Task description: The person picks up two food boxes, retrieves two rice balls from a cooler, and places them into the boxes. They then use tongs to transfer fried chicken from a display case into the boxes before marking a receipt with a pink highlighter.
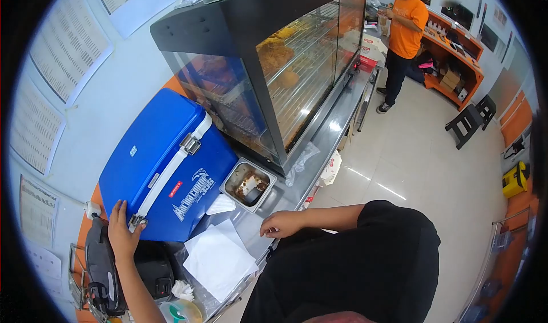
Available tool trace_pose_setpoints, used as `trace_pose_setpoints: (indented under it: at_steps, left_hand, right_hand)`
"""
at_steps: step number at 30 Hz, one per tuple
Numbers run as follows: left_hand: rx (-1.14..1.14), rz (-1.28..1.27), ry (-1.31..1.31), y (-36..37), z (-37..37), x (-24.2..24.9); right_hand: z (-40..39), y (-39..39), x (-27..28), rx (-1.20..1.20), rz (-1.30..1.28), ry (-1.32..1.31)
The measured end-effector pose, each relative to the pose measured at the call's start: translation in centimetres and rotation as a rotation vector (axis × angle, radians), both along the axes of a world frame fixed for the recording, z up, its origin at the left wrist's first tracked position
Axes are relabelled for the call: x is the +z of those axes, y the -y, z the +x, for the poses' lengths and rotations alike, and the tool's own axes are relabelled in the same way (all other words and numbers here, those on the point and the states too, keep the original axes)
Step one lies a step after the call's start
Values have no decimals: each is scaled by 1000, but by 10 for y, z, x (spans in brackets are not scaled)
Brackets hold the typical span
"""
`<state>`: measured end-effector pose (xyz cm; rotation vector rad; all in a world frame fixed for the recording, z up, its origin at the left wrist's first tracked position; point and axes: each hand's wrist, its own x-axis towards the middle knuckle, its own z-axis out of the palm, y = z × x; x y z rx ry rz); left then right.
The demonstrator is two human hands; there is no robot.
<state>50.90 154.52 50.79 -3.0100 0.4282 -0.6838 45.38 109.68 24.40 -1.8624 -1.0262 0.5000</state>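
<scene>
My left hand [123, 230] is at the front left corner of a blue cooler box [154, 146]. Its fingers reach up onto the lid while the thumb presses by a metal latch [137, 222], gripping there. A second metal latch [190, 144] sits further along the white lid rim. My right hand [283, 224] hangs over the edge of the steel table [291, 194], fingers loosely curled, nothing visible in them. Between the hands lie white paper sheets [220, 257]. Just beyond my right hand stands a small steel pan [249, 185] with brown residue inside.
A glass food warmer [297, 66] with fried food stands behind the cooler. A black appliance [154, 271], crumpled tissue [182, 290] and a plastic cup [182, 311] are near my left forearm. A person in an orange shirt [409, 29] stands further back. Black stools [471, 123] are at right.
</scene>
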Motion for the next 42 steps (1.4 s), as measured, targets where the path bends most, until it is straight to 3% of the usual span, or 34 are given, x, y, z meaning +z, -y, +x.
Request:
trace_pose_setpoints:
  at_steps: [6, 13, 19, 22, 27, 29, 31, 34, 42]
  left_hand:
    - [-24, 45, -172, -4, 17, 20]
    - [-162, 39, -198, -41, 31, 23]
    - [-263, 312, -39, -58, 42, 4]
    - [-294, 293, -5, -68, 42, 5]
    - [-286, 167, 170, -95, 52, 55]
    - [-267, 109, 225, -93, 60, 77]
    - [-205, 86, 368, -93, 73, 91]
    - [-132, -4, 372, -98, 96, 105]
    - [-82, 125, 538, -133, 149, 126]
  right_hand:
    - [11, -19, 18, -12, 52, 88]
    - [24, -25, 26, -50, 24, 93]
    - [40, -41, 39, -55, 56, 167]
    - [47, -46, 45, -37, 56, 185]
    - [51, -52, 53, -22, 10, 149]
    - [57, -57, 51, -58, 137, 280]
    - [63, -62, 56, -56, 155, 276]
    - [72, -71, 64, -60, 170, 275]
    - [117, -76, 121, -166, 224, 386]
